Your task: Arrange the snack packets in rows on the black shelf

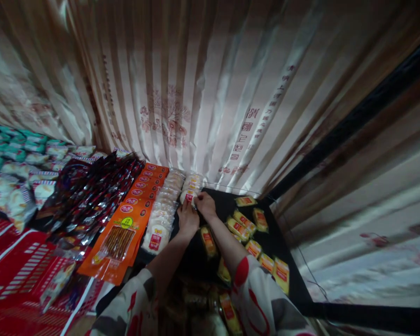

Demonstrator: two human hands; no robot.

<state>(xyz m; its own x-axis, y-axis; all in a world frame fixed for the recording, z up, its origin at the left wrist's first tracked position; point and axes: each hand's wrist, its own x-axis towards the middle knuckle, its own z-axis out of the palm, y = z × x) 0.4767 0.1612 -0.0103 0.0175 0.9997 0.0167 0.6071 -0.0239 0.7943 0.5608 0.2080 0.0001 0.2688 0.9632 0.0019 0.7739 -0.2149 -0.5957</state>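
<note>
Both my hands meet at a short row of clear packets with round white crackers and red labels. My left hand [188, 219] has its fingers closed on the near edge of the front cracker packet [188, 193]. My right hand [206, 205] pinches the same packet at its right side, fingertips partly hidden. Just left of them runs a longer row of overlapping cracker packets [157, 233]. Yellow snack packets [238, 228] with red-orange labels lie loosely to the right of my hands, one of them [208, 240] beside my right forearm.
Orange snack bags [121, 224] overlap in a row on the black tabletop [280, 233]. Farther left lie dark shiny packets [94, 186], white bags [17, 196] and green packets [16, 147]. A red basket [17, 261] stands at the lower left. Curtains [203, 93] hang behind.
</note>
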